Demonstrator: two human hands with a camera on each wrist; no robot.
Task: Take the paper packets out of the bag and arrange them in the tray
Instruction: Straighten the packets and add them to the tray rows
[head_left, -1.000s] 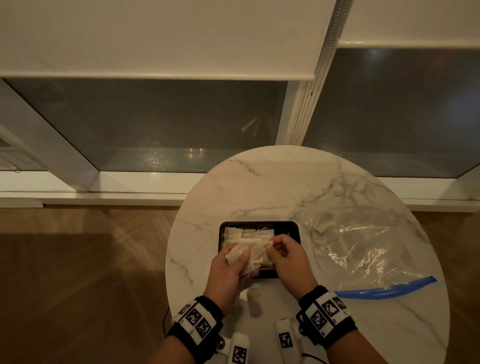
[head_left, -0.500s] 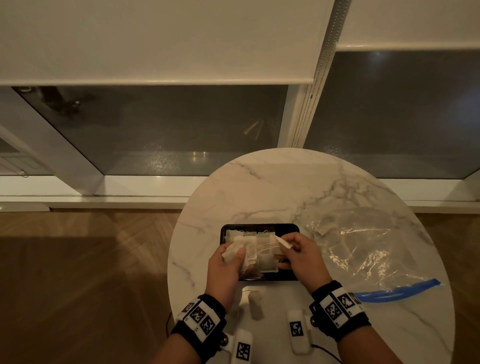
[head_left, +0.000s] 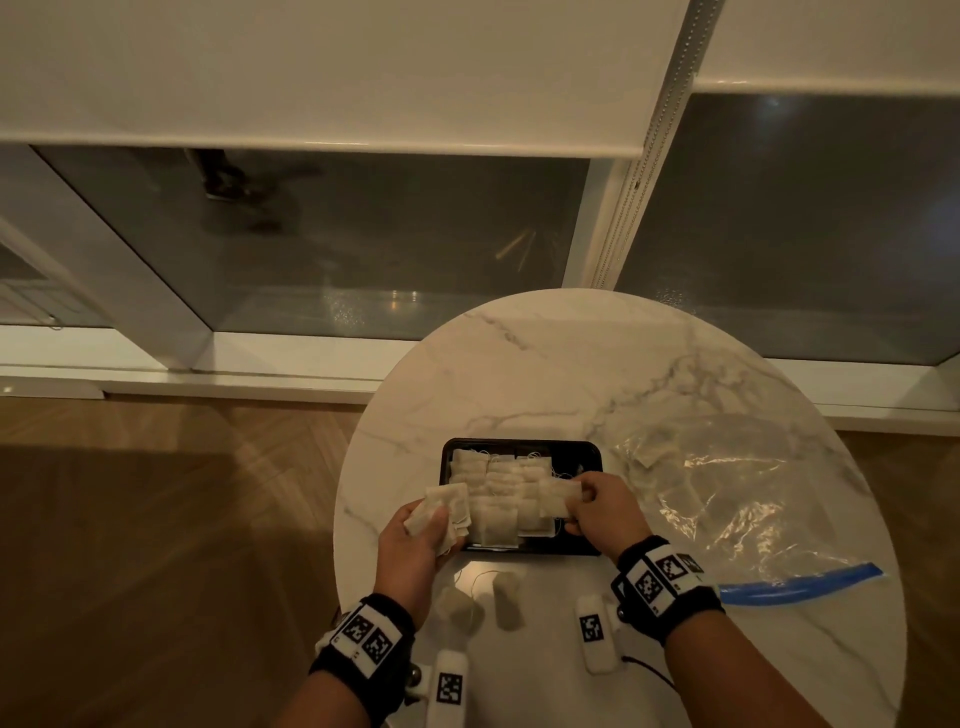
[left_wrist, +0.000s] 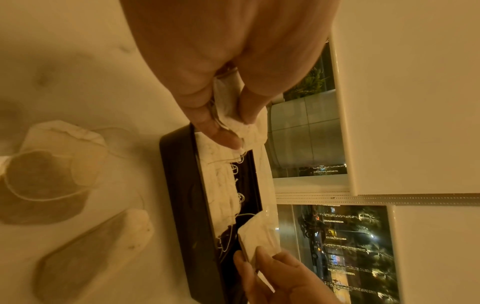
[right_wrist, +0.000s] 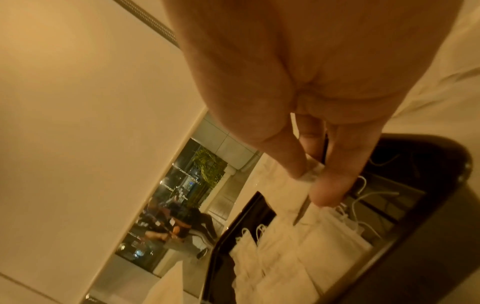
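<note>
A black tray (head_left: 587, 448) sits on the round marble table (head_left: 545, 364), with several white paper packets (head_left: 498, 478) laid in rows inside it. My left hand (head_left: 415, 540) grips a small bunch of packets (head_left: 441, 512) over the tray's near-left corner; the left wrist view shows thumb and fingers (left_wrist: 207, 115) curled on them. My right hand (head_left: 602, 512) pinches one packet (head_left: 558, 496) above the tray's right side, clear in the right wrist view as the packet (right_wrist: 311, 172) between its fingertips. The clear zip bag (head_left: 727, 499) with a blue seal lies to the right, a packet or two showing inside.
Two loose packets (head_left: 460, 610) (head_left: 506, 597) lie on the table in front of the tray, also large in the left wrist view (left_wrist: 46, 181). The table stands against a window wall with a roller blind (head_left: 311, 78). Wooden floor (head_left: 156, 545) lies to the left.
My right hand has drawn a packet away from the bunch and moved right over the tray. My left hand has shifted slightly left with the remaining packets.
</note>
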